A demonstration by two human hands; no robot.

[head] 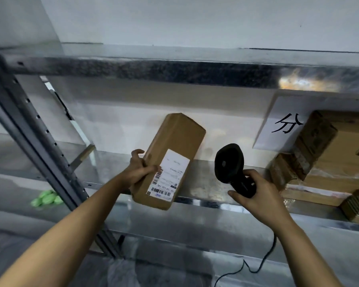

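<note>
While my left hand grips the cardboard parcel by its lower left edge, label facing me, tilted toward 1 o'clock before the metal shelf, my right hand wraps the black barcode scanner just at its 3 o'clock, apart. Stacked boxes further at 3 o'clock.

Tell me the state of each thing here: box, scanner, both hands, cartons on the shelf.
Cardboard box: closed, tilted, held up, label facing the camera.
Scanner: upright, beside the box, not touching it.
Left hand: grips the box's left side.
Right hand: grips the scanner's handle.
Cartons: stacked on the shelf at right.
</note>
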